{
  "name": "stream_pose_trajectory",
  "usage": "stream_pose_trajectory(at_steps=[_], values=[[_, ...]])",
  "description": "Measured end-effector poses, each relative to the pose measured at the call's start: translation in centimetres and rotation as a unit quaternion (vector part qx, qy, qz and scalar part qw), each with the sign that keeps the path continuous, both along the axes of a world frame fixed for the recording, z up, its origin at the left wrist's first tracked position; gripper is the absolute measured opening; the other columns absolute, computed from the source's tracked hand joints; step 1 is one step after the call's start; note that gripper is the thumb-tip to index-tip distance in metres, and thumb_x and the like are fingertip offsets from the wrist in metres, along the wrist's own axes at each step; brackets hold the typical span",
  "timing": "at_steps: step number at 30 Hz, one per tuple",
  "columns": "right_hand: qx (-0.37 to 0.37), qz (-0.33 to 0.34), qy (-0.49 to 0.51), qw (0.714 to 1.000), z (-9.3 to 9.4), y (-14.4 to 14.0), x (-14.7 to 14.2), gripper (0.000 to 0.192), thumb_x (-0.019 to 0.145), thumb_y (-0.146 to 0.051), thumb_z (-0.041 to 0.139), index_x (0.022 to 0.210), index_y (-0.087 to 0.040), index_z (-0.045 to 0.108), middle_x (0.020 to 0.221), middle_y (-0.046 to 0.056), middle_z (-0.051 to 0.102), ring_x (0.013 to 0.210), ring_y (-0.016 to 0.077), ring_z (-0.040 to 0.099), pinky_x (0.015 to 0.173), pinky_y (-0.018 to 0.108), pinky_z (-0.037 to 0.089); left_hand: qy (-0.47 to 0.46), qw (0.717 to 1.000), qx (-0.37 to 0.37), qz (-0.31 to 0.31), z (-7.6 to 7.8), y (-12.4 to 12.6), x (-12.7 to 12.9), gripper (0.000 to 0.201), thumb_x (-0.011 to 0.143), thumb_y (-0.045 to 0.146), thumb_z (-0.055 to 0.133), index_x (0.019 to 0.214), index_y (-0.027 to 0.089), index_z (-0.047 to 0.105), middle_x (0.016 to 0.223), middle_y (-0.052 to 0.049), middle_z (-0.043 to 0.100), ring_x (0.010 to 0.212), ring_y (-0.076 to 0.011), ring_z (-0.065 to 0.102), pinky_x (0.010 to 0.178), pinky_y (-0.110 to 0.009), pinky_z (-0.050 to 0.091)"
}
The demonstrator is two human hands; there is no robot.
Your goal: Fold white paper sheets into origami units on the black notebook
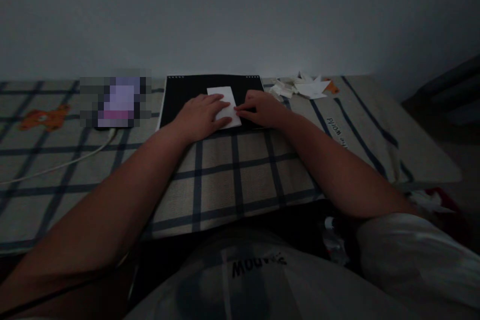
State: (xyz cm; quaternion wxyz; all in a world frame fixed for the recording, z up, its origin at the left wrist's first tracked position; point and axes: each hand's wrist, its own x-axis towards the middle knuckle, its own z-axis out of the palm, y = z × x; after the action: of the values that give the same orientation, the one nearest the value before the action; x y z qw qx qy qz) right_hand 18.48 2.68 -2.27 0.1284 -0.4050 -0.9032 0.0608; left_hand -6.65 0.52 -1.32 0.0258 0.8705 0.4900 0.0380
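A white rectangular piece of paper lies on a black sheet or pad with small holes along its far edge. My left hand rests on the paper with its fingers spread over the left part. At the paper's right edge, my right hand has its thumb and index finger pinched together, touching that edge. Its other fingers are curled in. Whether the paper's edge is between the fingertips is hard to see in the dim light.
A phone with a blurred screen and a white cable lies at the left, near an orange cutout. White folded paper pieces sit right of the pad. A checked tablecloth covers the table against a wall.
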Motion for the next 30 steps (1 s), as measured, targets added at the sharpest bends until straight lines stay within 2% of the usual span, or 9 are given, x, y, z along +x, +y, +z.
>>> stream_pose_trajectory(at_steps=[9, 15, 20, 25, 30], values=[[-0.038, 0.045, -0.002, 0.998, 1.6, -0.6, 0.0, 0.028, 0.104, -0.031, 0.062, 0.103, -0.016, 0.086, 0.099, 0.009, 0.074, 0.088, 0.0207, 0.060, 0.081, 0.036, 0.042, 0.011, 1.000, -0.002, -0.003, 0.2, -0.1, 0.2, 0.065, 0.112, 0.058, 0.048, 0.166, 0.023, 0.058, 0.179, -0.010, 0.048, 0.158, -0.0382, 0.050, 0.129, -0.052, 0.039], [-0.069, 0.061, 0.012, 0.996, 2.3, -1.3, -0.1, 0.023, 0.097, -0.026, 0.064, 0.088, -0.016, 0.082, 0.091, 0.007, 0.071, 0.082, 0.0184, 0.058, 0.080, 0.036, 0.042, -0.001, 1.000, -0.001, -0.005, 0.1, 0.1, 0.1, 0.064, 0.111, 0.061, 0.049, 0.164, 0.027, 0.061, 0.176, -0.008, 0.051, 0.156, -0.0382, 0.051, 0.128, -0.052, 0.040], [-0.103, 0.088, 0.025, 0.990, 2.9, -1.7, 0.0, 0.020, 0.092, -0.024, 0.066, 0.074, -0.017, 0.074, 0.079, 0.003, 0.066, 0.077, 0.0168, 0.057, 0.076, 0.034, 0.041, -0.003, 1.000, -0.001, -0.009, 0.0, 0.3, 0.0, 0.065, 0.110, 0.062, 0.050, 0.163, 0.026, 0.061, 0.176, -0.009, 0.052, 0.156, -0.0388, 0.051, 0.127, -0.053, 0.041], [-0.149, 0.089, 0.025, 0.985, 3.0, -1.6, 0.2, 0.022, 0.092, -0.026, 0.067, 0.073, -0.017, 0.072, 0.075, 0.002, 0.064, 0.072, 0.0158, 0.057, 0.072, 0.034, 0.040, -0.006, 1.000, 0.009, -0.015, -0.1, 0.4, -0.2, 0.063, 0.110, 0.062, 0.050, 0.162, 0.028, 0.063, 0.174, -0.007, 0.054, 0.154, -0.0372, 0.053, 0.126, -0.052, 0.042], [-0.087, 0.091, 0.041, 0.991, 2.3, -1.1, 0.5, 0.028, 0.099, -0.031, 0.063, 0.088, -0.015, 0.082, 0.088, 0.007, 0.071, 0.080, 0.0187, 0.059, 0.077, 0.036, 0.041, -0.005, 1.000, 0.009, -0.009, -0.1, 0.2, -0.1, 0.062, 0.110, 0.061, 0.051, 0.162, 0.029, 0.063, 0.175, -0.007, 0.054, 0.155, -0.0371, 0.052, 0.126, -0.053, 0.042]])
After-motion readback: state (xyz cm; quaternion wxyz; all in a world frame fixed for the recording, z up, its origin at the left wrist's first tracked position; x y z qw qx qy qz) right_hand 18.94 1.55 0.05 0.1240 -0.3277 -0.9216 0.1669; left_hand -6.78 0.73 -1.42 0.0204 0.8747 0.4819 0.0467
